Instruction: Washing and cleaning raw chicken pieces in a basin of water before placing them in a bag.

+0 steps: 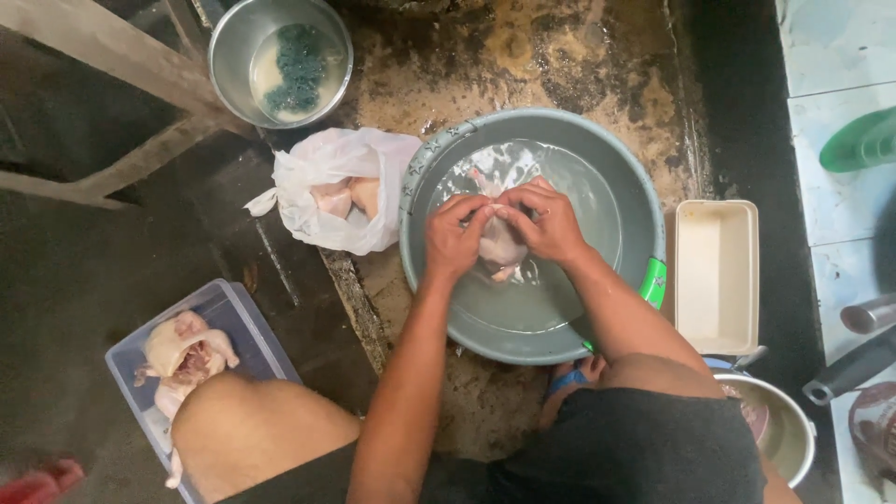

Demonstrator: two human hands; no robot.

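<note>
Both hands, the left hand (455, 238) and the right hand (546, 222), cover most of the chicken piece (501, 250) in the grey basin (616, 163). The person's knee hides part of the raw chicken (182, 353) in the blue tray (233, 313). A steel bowl (791, 425) lies half under the other leg; the dark pan handle (854, 367) runs off the right edge.

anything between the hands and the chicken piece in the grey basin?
Nothing visible. Both the left hand and the right hand are already on the raw chicken piece, holding it over the water in the grey basin. The white plastic bag with more chicken sits outside the rim, to the left.
</note>
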